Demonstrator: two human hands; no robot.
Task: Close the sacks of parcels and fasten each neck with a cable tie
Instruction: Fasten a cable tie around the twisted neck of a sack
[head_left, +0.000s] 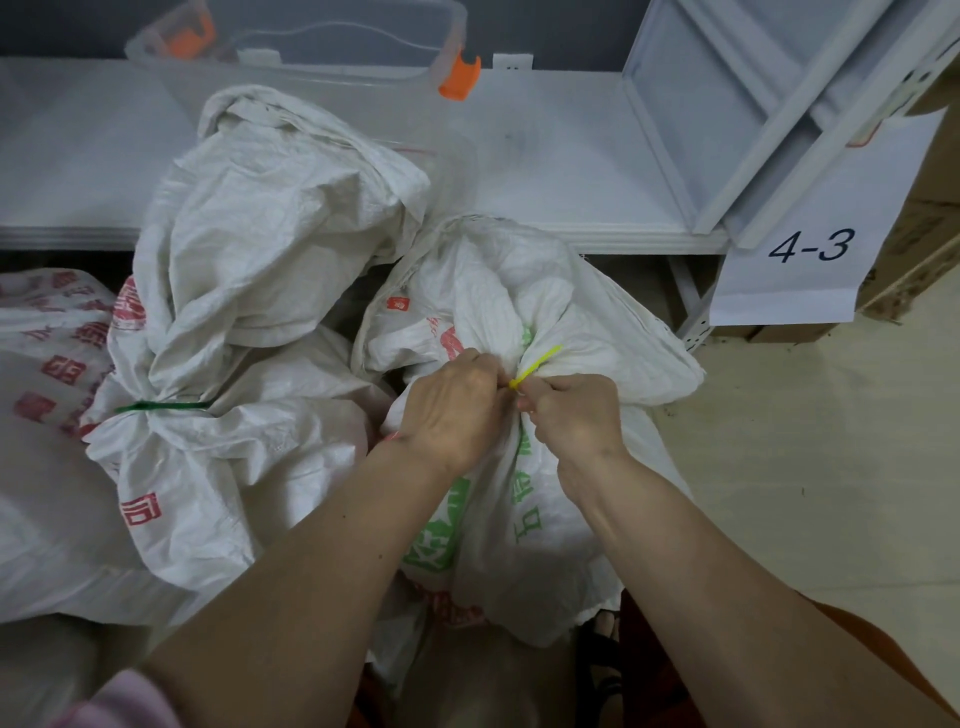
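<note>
L hand (457, 410) clenched round gathered neck of sack (524, 312), pinching at tie. R hand (576, 415) pinches yellow tie (535, 366) near its head end, just beside L fingers. Tie's free tail runs up-right, away from both hands, across the neck. R hand nearer tail; judge next pull goes along that axis. Left of hands: 2nd sack (249, 249), green tie (161, 406) already on. Shelf (545, 171) beyond.
</note>
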